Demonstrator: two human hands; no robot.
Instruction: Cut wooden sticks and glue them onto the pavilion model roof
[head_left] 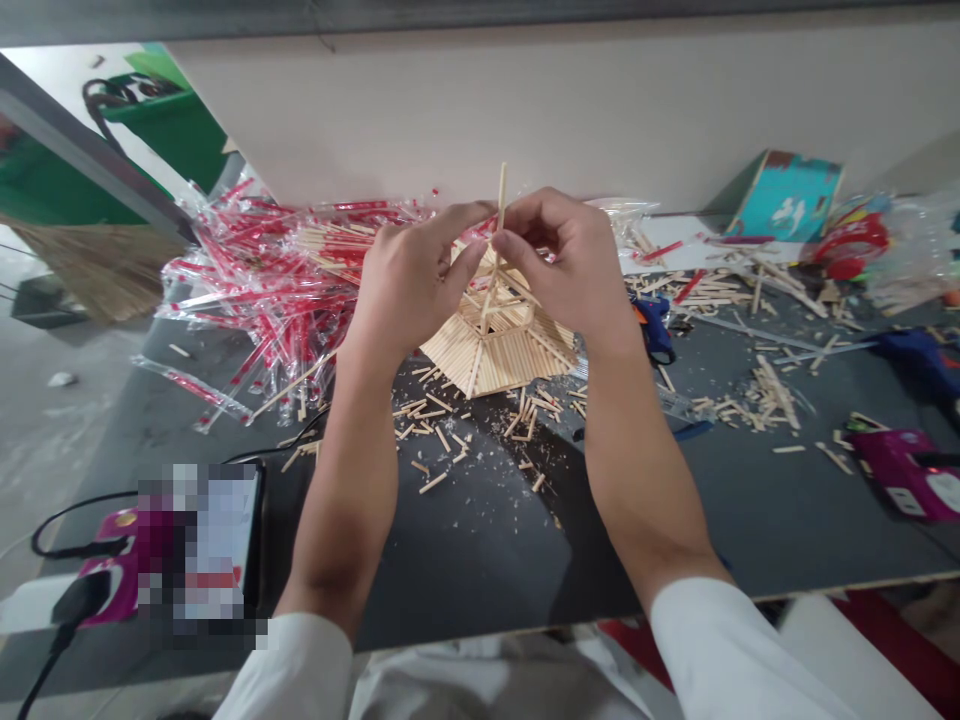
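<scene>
The left hand (409, 280) and right hand (562, 268) rise from forearms angled up and inward, wrists bent, with the fingertips of both closing from either side in a pinch on a thin upright wooden stick (502, 195). The stick stands at the peak of a many-sided wooden stick roof model (499, 350), which sits directly beneath both palms on a dark grey tabletop (457, 570). Cut stick pieces (450, 430) lie scattered just below the hands. Beyond the left hand is a heap of chopsticks in red-printed plastic wrappers (262, 290); beyond the right hand lie more stick scraps (765, 395) and a blue glue gun (919, 362). White sleeves (735, 650) cover both arms, and a partly blurred pink device (109, 590) sits left of the left forearm.
</scene>
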